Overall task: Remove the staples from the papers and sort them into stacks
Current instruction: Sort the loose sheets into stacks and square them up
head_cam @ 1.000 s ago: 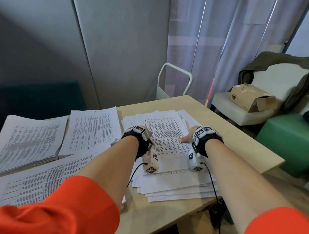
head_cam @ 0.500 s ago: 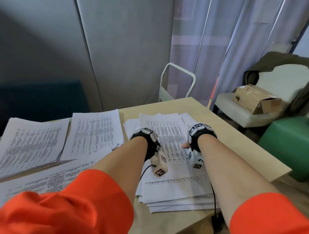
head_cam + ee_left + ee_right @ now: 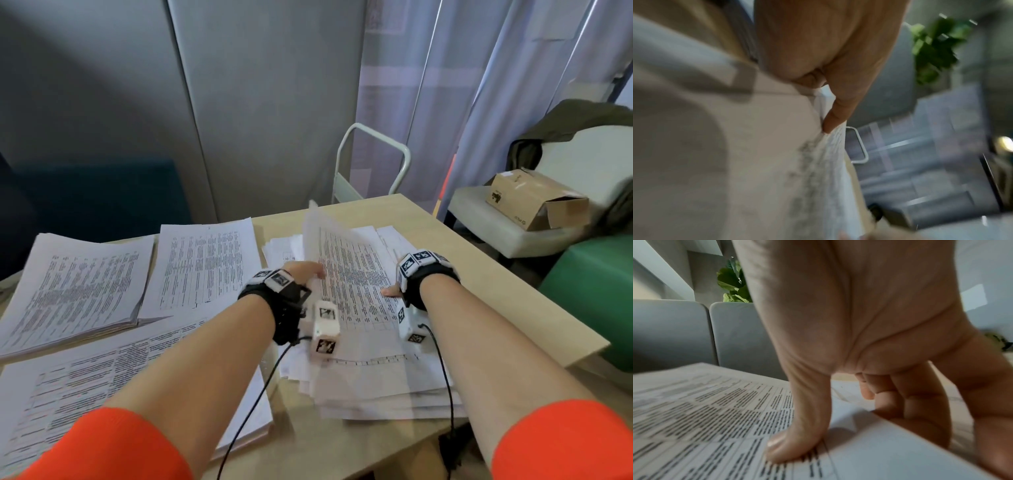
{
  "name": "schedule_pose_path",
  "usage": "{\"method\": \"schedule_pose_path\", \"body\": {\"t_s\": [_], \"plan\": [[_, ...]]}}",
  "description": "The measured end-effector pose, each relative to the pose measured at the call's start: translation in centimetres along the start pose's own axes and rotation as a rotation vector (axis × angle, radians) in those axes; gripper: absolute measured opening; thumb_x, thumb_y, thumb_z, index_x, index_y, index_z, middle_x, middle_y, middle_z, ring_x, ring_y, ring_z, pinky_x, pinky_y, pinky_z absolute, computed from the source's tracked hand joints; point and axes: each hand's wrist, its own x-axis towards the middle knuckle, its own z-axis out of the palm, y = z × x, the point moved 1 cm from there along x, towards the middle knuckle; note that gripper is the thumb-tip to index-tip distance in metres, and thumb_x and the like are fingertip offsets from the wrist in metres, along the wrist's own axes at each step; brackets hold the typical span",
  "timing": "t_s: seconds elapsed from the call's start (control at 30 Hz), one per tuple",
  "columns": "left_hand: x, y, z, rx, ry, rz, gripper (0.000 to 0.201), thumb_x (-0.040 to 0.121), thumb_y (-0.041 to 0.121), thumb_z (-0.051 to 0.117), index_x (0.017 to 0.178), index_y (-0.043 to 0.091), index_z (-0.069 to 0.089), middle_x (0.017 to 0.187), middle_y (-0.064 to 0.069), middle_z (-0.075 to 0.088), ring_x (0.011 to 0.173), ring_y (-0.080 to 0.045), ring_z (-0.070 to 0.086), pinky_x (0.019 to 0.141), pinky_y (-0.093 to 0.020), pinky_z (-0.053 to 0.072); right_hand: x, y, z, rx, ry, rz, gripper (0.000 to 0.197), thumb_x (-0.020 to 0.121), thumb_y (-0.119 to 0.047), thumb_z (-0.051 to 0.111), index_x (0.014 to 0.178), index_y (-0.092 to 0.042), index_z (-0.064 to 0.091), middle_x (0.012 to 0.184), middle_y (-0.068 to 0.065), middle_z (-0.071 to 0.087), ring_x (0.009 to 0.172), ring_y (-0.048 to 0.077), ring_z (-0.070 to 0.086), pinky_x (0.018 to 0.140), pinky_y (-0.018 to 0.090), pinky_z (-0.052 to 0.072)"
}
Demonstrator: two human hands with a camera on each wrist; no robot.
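From the head view, the left hand [image 3: 303, 272] lifts a printed sheet [image 3: 317, 240] up on edge over the loose paper pile [image 3: 359, 342] at the right of the wooden table [image 3: 479, 274], while the right hand [image 3: 399, 286] sits at that pile's right edge. Two neater stacks [image 3: 202, 263] lie to the left.

Left wrist view, blurred: thumb and fingers [image 3: 836, 113] pinch the raised sheet's edge.

Right wrist view: the thumb [image 3: 797, 434] presses flat on the top page [image 3: 705, 418], and the fingers [image 3: 920, 410] curl under its edge, clamping it.
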Motion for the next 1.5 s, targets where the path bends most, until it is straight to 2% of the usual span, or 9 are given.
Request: {"method": "schedule_pose_path", "body": {"t_s": [0.17,0.27,0.43,0.6,0.73,0.87,1.1,1.3,1.5], "plan": [[-1.0,-0.9,0.4,-0.324,0.064,0.298,0.067,0.088,-0.001,0.064,0.146,0.005,0.03,0.133,-0.015,0.053,0.11,-0.027,0.057,0.099,-0.043,0.047,2.0,1.5,1.2,0.315,-0.147,0.013,0.069,0.075,-0.068,0.068,0.105,-0.006,0.063,0.104,0.008,0.067,0.097,0.025,0.061,0.081,0.031,0.047],[-2.3,0.5,-1.1,-0.506,0.031,0.478,0.054,0.09,-0.002,0.059,0.138,0.01,0.038,0.114,-0.013,0.065,0.095,-0.026,0.067,0.09,-0.05,0.053,1.8,3.2,0.3,0.913,-0.09,0.093,0.091,0.071,-0.07,0.068,0.133,-0.005,0.053,0.131,0.014,0.058,0.115,0.029,0.055,0.098,0.037,0.043],[-5.3,3.8,-5.3,-0.556,0.173,0.831,0.025,0.093,0.0,0.057,0.115,0.009,0.05,0.102,-0.003,0.065,0.086,-0.011,0.067,0.069,-0.022,0.058,1.6,4.3,-3.0,2.011,0.13,-0.222,0.105,0.043,-0.023,0.092,0.131,0.012,0.047,0.094,0.008,0.076,0.091,0.015,0.072,0.071,0.022,0.057],[-6.0,6.7,-8.6,-0.457,0.227,1.05,0.027,0.095,0.018,0.058,0.118,0.023,0.043,0.119,-0.001,0.061,0.107,-0.013,0.063,0.089,-0.033,0.054,-0.5,3.7,-9.4,1.928,0.458,-0.36,0.058,0.089,-0.018,0.07,0.136,0.006,0.044,0.091,0.001,0.075,0.087,0.016,0.071,0.082,0.032,0.058],[-3.9,5.4,-8.2,-0.561,0.249,0.912,0.049,0.088,0.027,0.069,0.124,0.02,0.036,0.115,0.002,0.058,0.102,-0.01,0.062,0.08,-0.026,0.053,-1.1,2.1,-9.5,1.733,0.459,-0.464,0.097,0.055,-0.058,0.087,0.132,-0.013,0.048,0.12,0.004,0.068,0.112,0.021,0.065,0.097,0.041,0.052],[-1.4,3.2,-6.3,-0.634,0.343,0.765,0.046,0.085,0.023,0.071,0.119,0.014,0.04,0.103,0.004,0.058,0.089,-0.01,0.061,0.067,-0.018,0.048,0.5,0.0,-5.9,1.681,0.291,-0.443,0.116,0.037,-0.062,0.092,0.135,-0.014,0.053,0.124,0.002,0.067,0.117,0.018,0.062,0.109,0.048,0.041],[-1.8,6.3,-6.4,-0.668,0.466,1.009,0.008,0.077,0.013,0.042,0.08,0.02,0.043,0.076,-0.009,0.053,0.065,-0.02,0.049,0.055,-0.035,0.042,0.3,-2.4,-8.5,1.876,0.373,-0.397,0.037,0.069,-0.016,0.084,0.101,-0.015,0.065,0.086,-0.007,0.072,0.084,0.005,0.067,0.089,0.027,0.054],[-2.8,7.6,-8.8,-0.604,0.353,1.124,0.022,0.077,0.015,0.041,0.095,0.022,0.05,0.089,0.001,0.056,0.078,-0.01,0.053,0.072,-0.028,0.048,-0.1,-0.7,-10.0,1.856,0.438,-0.52,0.082,0.054,-0.033,0.093,0.124,-0.006,0.061,0.111,0.008,0.072,0.107,0.025,0.067,0.098,0.043,0.05],[1.5,2.3,-6.8,-0.375,0.314,0.828,0.018,0.083,0.024,0.05,0.098,0.014,0.05,0.097,0.001,0.06,0.085,-0.015,0.058,0.081,-0.045,0.052,0.9,-1.2,-4.1,1.683,0.284,-0.367,0.082,0.064,-0.047,0.086,0.132,-0.01,0.056,0.129,0.002,0.063,0.123,0.02,0.055,0.11,0.04,0.036]]}}
